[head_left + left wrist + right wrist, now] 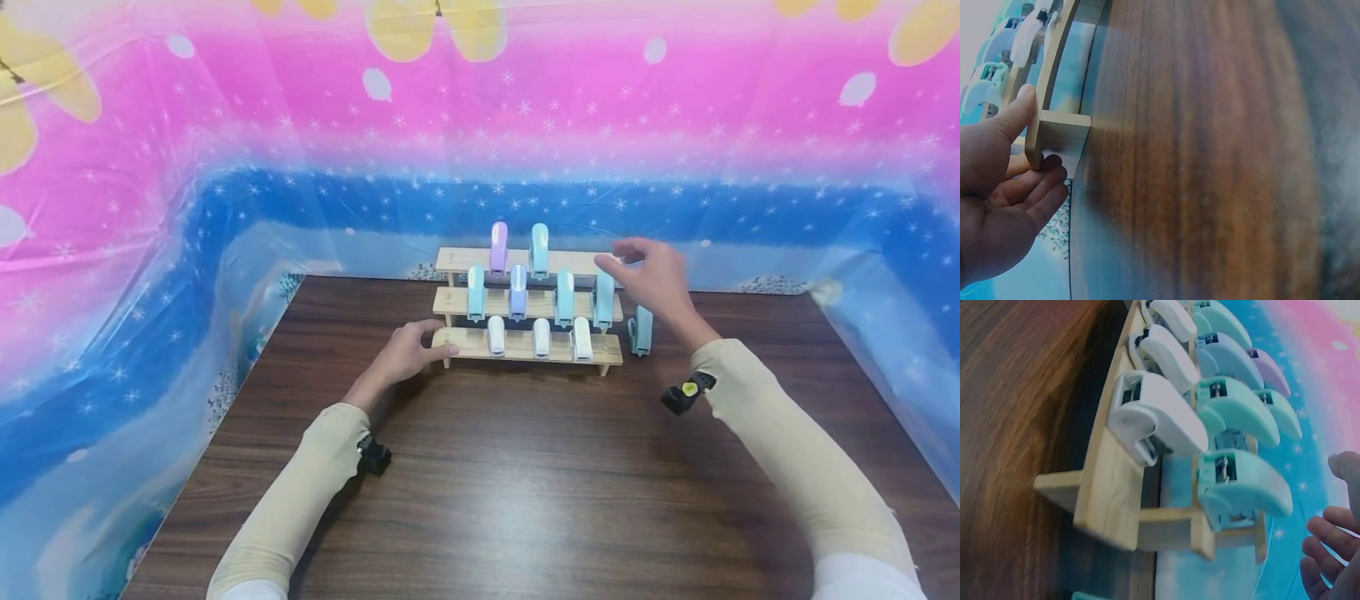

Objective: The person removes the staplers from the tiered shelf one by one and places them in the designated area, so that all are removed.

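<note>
A three-tier wooden rack (519, 343) holds small hole punches. My left hand (405, 350) grips the left end of its lowest shelf, thumb on top and fingers underneath in the left wrist view. My right hand (656, 279) hovers by the right end of the top shelf (573, 263), thumb and fingers apart and holding nothing. Three white hole punches (1163, 412) sit on the lowest shelf. Mint ones and a periwinkle hole punch (517, 292) line the middle. A purple hole punch (498, 248) and a mint hole punch (539, 250) stand on top.
Another mint hole punch (641, 332) stands on the dark wooden table (480, 467), right of the rack and below my right hand. A patterned pink and blue cloth (480, 150) hangs behind the table and along its sides.
</note>
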{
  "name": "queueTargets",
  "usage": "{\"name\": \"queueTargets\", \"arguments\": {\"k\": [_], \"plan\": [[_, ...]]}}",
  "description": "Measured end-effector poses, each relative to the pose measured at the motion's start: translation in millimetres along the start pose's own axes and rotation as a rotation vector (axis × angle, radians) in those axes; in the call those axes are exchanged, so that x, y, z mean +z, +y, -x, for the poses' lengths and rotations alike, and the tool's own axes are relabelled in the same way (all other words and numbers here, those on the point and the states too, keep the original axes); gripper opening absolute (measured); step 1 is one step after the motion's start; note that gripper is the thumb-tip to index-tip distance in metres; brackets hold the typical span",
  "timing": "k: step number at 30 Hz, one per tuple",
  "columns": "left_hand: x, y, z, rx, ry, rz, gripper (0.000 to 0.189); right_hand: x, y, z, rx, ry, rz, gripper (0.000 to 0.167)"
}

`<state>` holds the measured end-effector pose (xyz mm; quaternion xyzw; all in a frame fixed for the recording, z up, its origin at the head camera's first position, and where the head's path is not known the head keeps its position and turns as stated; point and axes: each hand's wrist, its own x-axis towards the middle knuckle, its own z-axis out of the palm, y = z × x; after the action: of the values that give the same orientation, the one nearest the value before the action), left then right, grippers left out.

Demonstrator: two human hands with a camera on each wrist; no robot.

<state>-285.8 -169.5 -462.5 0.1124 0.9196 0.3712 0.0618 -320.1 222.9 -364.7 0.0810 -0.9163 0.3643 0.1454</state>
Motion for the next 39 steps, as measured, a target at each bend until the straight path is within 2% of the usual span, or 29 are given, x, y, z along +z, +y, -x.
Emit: {"name": "queueTargets", "arguments": {"k": [13, 19, 30, 35, 39], "plan": [[0.3, 1.1, 1.4, -0.023, -0.006, 0.012, 0.065, 23.9, -31.5, -18.5, -0.044, -0.076, -0.032, 0.061], [0.1, 1.3, 2.0, -0.010, 0.002, 0.020, 0.064, 37.2, -41.4, -22.7, -0.076, -0.083, -0.012, 0.060], [-0.7, 0.1, 1.2, 0.009, 0.011, 0.021, 0.061, 53.8, -51.4, -33.0, -0.024, -0.164, 0.028, 0.066], [-0.3, -0.9, 0.2, 0.012, 0.015, 0.018, 0.062, 59.8, -52.4, -35.2, -0.038, -0.163, 0.043, 0.069], [0.0, -1.3, 0.0, 0.008, 0.015, 0.018, 0.063, 62.2, -53.6, -36.0, -0.051, -0.155, 0.044, 0.066]]}}
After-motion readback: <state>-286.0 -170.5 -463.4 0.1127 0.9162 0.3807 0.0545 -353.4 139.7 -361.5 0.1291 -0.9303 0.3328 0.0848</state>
